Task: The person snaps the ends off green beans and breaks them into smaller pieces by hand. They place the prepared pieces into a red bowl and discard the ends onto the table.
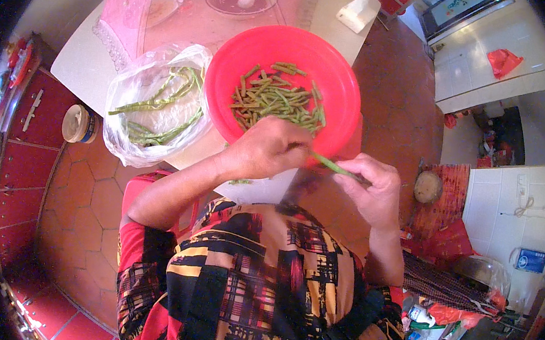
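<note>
A green bean pod [331,165] stretches between my two hands at the near rim of a red plastic basin [344,74]. My right hand [368,183] pinches its outer end between thumb and fingers. The other end meets the curled, slightly blurred fingers of my left hand [279,144], which hangs over the basin's near edge. Inside the basin lies a heap of short bean pieces [279,97]. Left of the basin, touching or close to it, a clear plastic bag [115,132] holds several long whole beans [162,97].
A pink mesh food cover [119,35] lies over bowls at the table's [80,65] far side; one bowl [218,10] has a white spoon. A tissue pack [357,12] rests at the far right corner. A tub [77,124] stands left of the table.
</note>
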